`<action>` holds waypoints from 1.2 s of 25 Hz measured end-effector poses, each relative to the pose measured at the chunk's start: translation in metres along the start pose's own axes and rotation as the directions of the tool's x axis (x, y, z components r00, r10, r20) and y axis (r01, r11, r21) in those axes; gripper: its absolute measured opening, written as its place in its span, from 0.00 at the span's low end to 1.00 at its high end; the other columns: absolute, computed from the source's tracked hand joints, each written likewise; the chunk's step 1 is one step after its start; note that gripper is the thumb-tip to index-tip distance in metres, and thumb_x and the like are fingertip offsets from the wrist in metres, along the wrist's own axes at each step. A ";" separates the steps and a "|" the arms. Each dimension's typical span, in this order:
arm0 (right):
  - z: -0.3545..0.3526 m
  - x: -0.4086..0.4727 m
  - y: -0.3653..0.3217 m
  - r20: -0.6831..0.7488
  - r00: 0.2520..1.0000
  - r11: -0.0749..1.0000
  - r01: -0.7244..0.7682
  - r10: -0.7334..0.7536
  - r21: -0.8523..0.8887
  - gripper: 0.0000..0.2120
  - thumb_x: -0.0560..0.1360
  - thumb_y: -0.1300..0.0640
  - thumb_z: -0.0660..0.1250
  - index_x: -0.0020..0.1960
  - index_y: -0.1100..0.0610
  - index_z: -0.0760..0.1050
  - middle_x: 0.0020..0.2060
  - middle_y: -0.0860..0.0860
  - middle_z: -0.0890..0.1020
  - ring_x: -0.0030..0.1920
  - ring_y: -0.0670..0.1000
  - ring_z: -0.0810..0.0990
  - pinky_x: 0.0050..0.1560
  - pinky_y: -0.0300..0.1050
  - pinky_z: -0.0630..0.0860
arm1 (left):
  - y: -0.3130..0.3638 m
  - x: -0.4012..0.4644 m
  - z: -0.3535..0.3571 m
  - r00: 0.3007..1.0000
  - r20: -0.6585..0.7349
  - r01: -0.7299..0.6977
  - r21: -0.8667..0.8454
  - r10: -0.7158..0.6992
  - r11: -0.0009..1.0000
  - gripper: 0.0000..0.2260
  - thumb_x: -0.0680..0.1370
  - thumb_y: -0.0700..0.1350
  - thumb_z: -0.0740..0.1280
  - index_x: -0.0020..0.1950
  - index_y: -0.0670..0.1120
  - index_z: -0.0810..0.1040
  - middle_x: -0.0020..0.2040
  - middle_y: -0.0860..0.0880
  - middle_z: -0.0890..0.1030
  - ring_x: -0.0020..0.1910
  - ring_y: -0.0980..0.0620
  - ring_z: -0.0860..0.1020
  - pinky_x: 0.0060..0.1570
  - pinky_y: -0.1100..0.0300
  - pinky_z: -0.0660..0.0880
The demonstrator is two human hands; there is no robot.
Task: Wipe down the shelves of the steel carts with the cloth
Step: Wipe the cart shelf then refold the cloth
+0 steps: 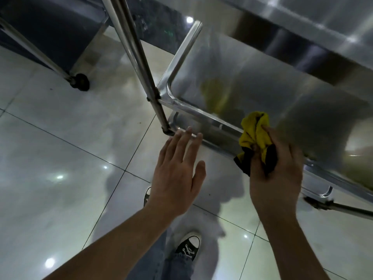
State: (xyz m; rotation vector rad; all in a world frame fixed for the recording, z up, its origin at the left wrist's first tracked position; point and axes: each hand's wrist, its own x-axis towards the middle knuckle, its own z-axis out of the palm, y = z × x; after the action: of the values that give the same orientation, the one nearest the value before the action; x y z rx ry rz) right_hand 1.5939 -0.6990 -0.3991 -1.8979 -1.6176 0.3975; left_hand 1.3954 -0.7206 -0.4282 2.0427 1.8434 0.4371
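Observation:
My right hand (pixel 276 168) grips a bunched yellow and black cloth (pixel 255 136) at the near rim of a steel cart's lower shelf (pixel 282 93). The cloth's yellow reflection shows on the shiny shelf surface. My left hand (pixel 177 166) is open with straight fingers, hovering just left of the cloth, its fingertips near the rim of the bottom shelf (pixel 212 138) by the cart's corner leg (pixel 141 63). The cart's top shelf (pixel 323 23) overhangs at the upper right.
A second steel cart (pixel 50 31) stands at the upper left, its black caster (pixel 80 82) on the glossy tiled floor (pixel 60 148). My black and white sneakers (pixel 188 247) and jeans are below the hands. Another cart leg (pixel 333 207) runs at the right.

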 end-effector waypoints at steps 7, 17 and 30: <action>0.033 0.020 0.038 -0.070 0.995 0.997 0.071 -0.072 -0.018 0.23 0.77 0.63 0.69 0.72 0.58 0.73 0.60 0.62 0.75 0.59 0.60 0.74 0.61 0.51 0.72 | -0.021 0.014 0.041 0.997 0.075 0.007 -0.006 -0.007 1.000 0.25 0.85 0.54 0.49 0.81 0.46 0.62 0.81 0.44 0.60 0.81 0.46 0.57 0.78 0.45 0.58; 0.089 0.109 0.054 -0.020 0.999 0.999 0.027 -0.028 -0.039 0.23 0.83 0.53 0.62 0.76 0.56 0.67 0.67 0.63 0.72 0.67 0.63 0.71 0.70 0.53 0.67 | -0.051 0.089 0.045 0.978 -0.207 -0.031 0.010 0.032 0.999 0.23 0.84 0.48 0.59 0.77 0.39 0.67 0.77 0.35 0.66 0.79 0.40 0.62 0.78 0.43 0.57; 0.217 0.220 -0.008 0.223 0.937 0.929 0.312 -0.268 -0.197 0.25 0.84 0.44 0.53 0.79 0.49 0.61 0.78 0.57 0.63 0.77 0.59 0.62 0.79 0.56 0.53 | -0.107 0.116 0.098 0.841 -0.504 -0.250 -0.039 0.197 0.968 0.16 0.81 0.46 0.60 0.64 0.41 0.80 0.63 0.37 0.75 0.66 0.39 0.74 0.69 0.37 0.69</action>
State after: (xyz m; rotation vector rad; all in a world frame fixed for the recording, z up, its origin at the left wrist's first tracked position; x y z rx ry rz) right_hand 1.5067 -0.4320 -0.5276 -1.7825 -2.1208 0.2840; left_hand 1.3568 -0.6009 -0.5654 2.2267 1.7891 1.2006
